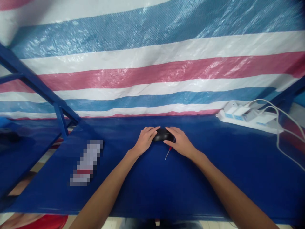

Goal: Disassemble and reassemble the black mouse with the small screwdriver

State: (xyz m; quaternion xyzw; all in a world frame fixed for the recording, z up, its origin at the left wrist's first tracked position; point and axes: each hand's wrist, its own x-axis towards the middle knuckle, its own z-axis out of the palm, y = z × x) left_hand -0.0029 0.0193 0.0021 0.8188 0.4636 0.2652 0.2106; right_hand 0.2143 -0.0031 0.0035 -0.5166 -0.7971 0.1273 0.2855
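Observation:
A small black rounded object (162, 135) rests on the blue tabletop (152, 181), between my two hands. My left hand (147, 138) grips its left end, with thumb and fingers curved round it. On the other end, my right hand (178, 140) has its fingers along the far side and its thumb at the near side. A thin screwdriver with a red part (168, 152) lies partly under my right hand, its metal shaft pointing toward me.
A white power strip (250, 122) with plugged-in chargers and white cables stands at the back right. A pixelated object (87, 162) lies on the left. Blue metal frame bars (38, 86) rise at the left, before a striped sheet (143, 76).

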